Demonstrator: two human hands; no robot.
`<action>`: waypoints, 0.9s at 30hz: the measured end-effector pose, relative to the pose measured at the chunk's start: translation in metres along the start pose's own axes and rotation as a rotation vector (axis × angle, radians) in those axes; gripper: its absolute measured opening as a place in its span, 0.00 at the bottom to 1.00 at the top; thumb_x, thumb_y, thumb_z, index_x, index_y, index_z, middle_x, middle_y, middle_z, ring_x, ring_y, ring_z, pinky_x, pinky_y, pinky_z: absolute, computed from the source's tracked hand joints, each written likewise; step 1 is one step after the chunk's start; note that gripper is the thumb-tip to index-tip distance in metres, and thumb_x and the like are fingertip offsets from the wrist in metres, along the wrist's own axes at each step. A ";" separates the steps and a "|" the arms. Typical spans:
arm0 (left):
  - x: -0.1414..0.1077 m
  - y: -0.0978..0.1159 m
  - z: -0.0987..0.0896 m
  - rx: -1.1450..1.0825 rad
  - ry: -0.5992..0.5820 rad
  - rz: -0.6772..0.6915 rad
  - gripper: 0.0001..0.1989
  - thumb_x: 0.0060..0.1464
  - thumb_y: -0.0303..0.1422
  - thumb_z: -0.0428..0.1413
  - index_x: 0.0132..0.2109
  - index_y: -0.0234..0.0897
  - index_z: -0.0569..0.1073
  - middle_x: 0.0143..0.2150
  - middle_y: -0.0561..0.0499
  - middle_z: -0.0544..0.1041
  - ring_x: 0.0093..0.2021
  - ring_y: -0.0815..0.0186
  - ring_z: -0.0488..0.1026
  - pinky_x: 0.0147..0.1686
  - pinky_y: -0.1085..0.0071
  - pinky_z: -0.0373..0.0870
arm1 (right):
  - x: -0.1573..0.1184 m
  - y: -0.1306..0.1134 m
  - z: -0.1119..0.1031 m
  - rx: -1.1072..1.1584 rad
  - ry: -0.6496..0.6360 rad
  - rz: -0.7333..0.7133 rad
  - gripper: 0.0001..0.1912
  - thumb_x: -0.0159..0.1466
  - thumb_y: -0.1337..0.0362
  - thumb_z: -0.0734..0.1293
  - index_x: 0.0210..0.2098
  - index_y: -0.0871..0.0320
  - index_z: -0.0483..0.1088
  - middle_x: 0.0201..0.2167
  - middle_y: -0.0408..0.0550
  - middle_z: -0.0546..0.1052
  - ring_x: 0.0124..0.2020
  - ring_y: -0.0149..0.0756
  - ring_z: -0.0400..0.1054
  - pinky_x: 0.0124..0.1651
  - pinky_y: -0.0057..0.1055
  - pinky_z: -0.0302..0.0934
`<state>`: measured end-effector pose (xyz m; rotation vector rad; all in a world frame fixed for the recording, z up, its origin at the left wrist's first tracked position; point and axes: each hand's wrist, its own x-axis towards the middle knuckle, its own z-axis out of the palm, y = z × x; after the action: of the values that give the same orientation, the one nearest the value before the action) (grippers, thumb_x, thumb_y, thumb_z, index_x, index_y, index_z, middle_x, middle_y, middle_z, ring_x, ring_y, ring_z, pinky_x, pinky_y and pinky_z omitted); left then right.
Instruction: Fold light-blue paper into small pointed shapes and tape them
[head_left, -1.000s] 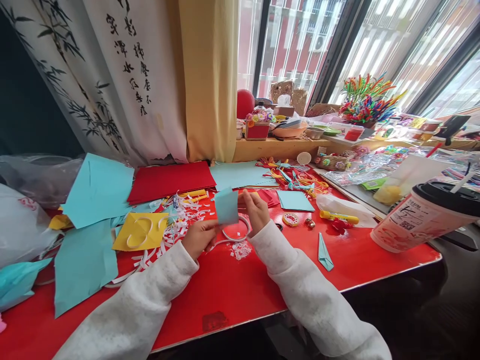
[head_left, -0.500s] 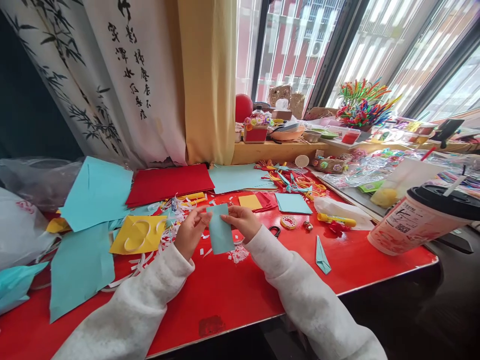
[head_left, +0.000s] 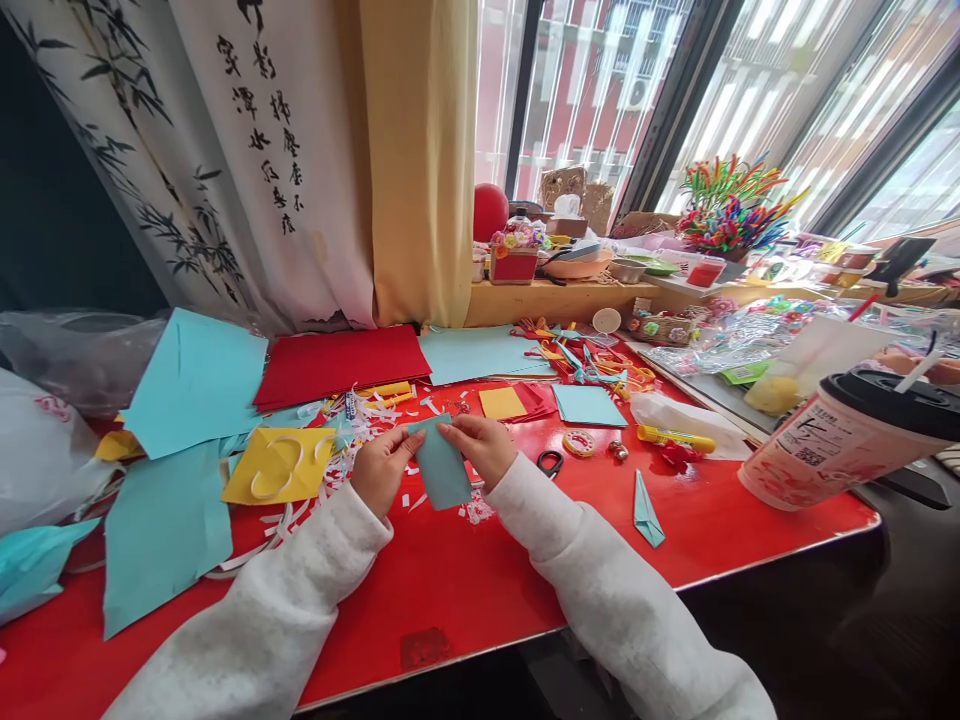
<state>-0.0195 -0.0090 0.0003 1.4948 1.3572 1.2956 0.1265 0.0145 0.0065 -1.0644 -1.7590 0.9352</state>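
Between my two hands a small light-blue sheet of paper [head_left: 444,474] is held up over the red table [head_left: 480,590]. My left hand [head_left: 382,465] pinches its upper left corner. At the upper right, my right hand [head_left: 484,447] grips the paper between thumb and fingers. The top of the sheet bends a little between the two pinches. White paper scraps [head_left: 478,510] lie under and beside it. Black-handled scissors [head_left: 550,462] rest just right of my right hand, partly hidden by the sleeve. A folded blue paper piece [head_left: 647,512] lies farther right.
Blue squares [head_left: 588,406], yellow squares [head_left: 502,403] and a tape roll [head_left: 578,444] lie beyond my hands. A yellow glue stick [head_left: 676,438] is right of them. Near the right edge stands a lidded drink cup [head_left: 832,430]. Large blue sheets [head_left: 169,530] and red paper [head_left: 345,365] spread left and behind.
The blue paper has tilted, and its top edge now bends between my fingers. Both hands remain in nearly the same place, still pinching it.
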 end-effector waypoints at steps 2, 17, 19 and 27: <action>0.000 -0.001 0.000 0.021 0.007 -0.005 0.14 0.45 0.42 0.51 0.24 0.34 0.68 0.21 0.55 0.67 0.24 0.71 0.62 0.26 0.75 0.60 | 0.001 0.001 0.000 -0.051 0.004 -0.018 0.18 0.55 0.53 0.57 0.17 0.60 0.54 0.15 0.39 0.53 0.19 0.23 0.47 0.20 0.22 0.44; -0.001 -0.001 0.000 -0.014 0.067 0.005 0.13 0.42 0.41 0.55 0.26 0.34 0.68 0.22 0.55 0.66 0.23 0.73 0.61 0.23 0.76 0.59 | 0.003 0.004 -0.001 0.057 0.000 -0.045 0.16 0.52 0.55 0.63 0.35 0.58 0.65 0.33 0.47 0.69 0.28 0.29 0.65 0.31 0.27 0.61; -0.002 0.001 0.001 0.012 0.006 0.009 0.13 0.42 0.40 0.55 0.24 0.34 0.67 0.20 0.56 0.64 0.22 0.73 0.59 0.22 0.77 0.57 | 0.003 0.003 -0.002 0.023 0.005 -0.154 0.17 0.50 0.57 0.65 0.38 0.58 0.65 0.39 0.48 0.69 0.34 0.30 0.65 0.37 0.28 0.61; -0.006 -0.001 0.009 0.032 -0.100 -0.002 0.13 0.42 0.41 0.54 0.24 0.35 0.64 0.20 0.57 0.63 0.21 0.73 0.59 0.21 0.76 0.56 | -0.003 -0.003 0.003 -0.183 -0.005 -0.186 0.04 0.55 0.65 0.60 0.27 0.59 0.64 0.26 0.44 0.70 0.30 0.30 0.64 0.34 0.27 0.58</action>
<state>-0.0107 -0.0138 -0.0043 1.5579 1.3198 1.1867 0.1233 0.0096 0.0074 -0.9917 -1.9387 0.6738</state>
